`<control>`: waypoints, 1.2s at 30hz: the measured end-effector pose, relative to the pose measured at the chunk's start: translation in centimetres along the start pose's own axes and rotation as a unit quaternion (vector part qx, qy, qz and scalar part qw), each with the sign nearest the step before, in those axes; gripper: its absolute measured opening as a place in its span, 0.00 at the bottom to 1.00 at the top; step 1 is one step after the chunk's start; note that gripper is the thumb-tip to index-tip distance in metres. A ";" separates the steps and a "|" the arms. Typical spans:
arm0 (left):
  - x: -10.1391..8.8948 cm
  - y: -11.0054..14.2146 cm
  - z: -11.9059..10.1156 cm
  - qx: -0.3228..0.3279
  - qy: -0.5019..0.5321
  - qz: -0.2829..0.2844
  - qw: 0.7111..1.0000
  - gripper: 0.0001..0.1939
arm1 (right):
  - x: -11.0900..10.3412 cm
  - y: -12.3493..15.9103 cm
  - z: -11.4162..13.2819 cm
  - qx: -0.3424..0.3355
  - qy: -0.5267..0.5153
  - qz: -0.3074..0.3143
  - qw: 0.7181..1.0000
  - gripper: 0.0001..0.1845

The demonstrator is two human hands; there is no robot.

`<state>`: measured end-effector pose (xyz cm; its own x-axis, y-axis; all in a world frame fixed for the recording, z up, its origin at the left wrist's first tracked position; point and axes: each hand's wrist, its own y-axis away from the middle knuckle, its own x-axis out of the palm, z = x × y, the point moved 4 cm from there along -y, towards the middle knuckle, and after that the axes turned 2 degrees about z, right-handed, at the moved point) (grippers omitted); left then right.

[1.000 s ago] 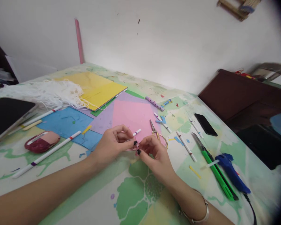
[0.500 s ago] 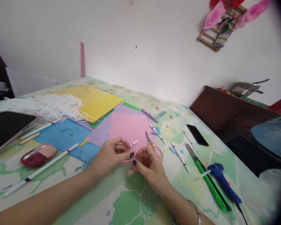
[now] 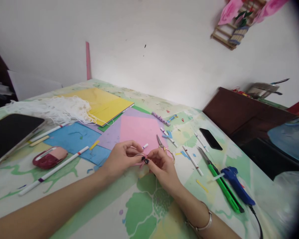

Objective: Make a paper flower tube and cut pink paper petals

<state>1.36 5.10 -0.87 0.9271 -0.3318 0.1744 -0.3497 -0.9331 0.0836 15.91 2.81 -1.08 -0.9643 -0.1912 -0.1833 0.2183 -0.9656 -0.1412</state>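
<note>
My left hand and my right hand meet over the near middle of the table. Both pinch a small pink strip bent into a loop, with a short end hanging below the fingertips. Its exact kind is too small to make out, and the fingers cover part of it. Just beyond my hands lies a pink sheet on purple paper. Gold-handled scissors rest beside my right hand, partly hidden by it. A white marker pokes out behind the fingers.
Right of my hands lie white markers, a green utility knife, a blue glue gun and a black phone. To the left are blue paper, a maroon case, white string and a dark tablet.
The view tilted up, then shifted slightly back. My fingertips have drawn closer together on the pink loop, whose hanging end showed more plainly half a second ago.
</note>
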 end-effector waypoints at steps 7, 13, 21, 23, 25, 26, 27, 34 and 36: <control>-0.1 0.0 0.2 0.035 -0.037 0.009 0.999 0.10 | -0.1 0.0 0.3 0.001 0.044 -0.018 0.999 0.05; 0.0 0.1 -0.1 0.036 -0.046 0.011 0.998 0.09 | -0.2 0.1 0.6 -0.022 0.111 -0.019 0.993 0.03; 0.3 0.2 -0.4 0.031 -0.004 0.014 0.999 0.10 | -0.6 0.5 1.3 -0.071 0.131 -0.023 0.989 0.03; 0.4 0.2 -0.5 0.033 0.003 0.016 0.999 0.10 | -0.8 0.8 1.7 -0.099 0.152 -0.041 0.983 0.01; 0.5 0.2 -0.5 0.034 0.007 0.013 0.999 0.11 | -0.7 1.1 2.2 -0.136 0.184 -0.051 0.972 0.02; 0.5 0.3 -0.5 0.034 0.010 0.010 0.999 0.11 | -0.6 1.2 2.4 -0.154 0.203 -0.053 0.966 0.04; 0.5 0.3 -0.5 0.034 0.012 0.008 0.999 0.11 | -0.5 1.3 2.7 -0.168 0.221 -0.055 0.959 0.04; 0.1 0.4 -0.7 0.037 0.012 -0.002 0.999 0.10 | 0.1 1.5 3.1 -0.204 0.253 -0.046 0.944 0.08; 0.0 0.4 -0.8 0.045 0.001 -0.010 0.999 0.09 | 0.1 1.5 3.1 -0.213 0.251 -0.042 0.943 0.08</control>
<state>1.11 4.85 -0.05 0.9337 -0.3122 0.1755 -0.3168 -0.9485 -0.0015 15.66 0.77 1.67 -0.8117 0.0939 -0.5765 0.2875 -0.7950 -0.5342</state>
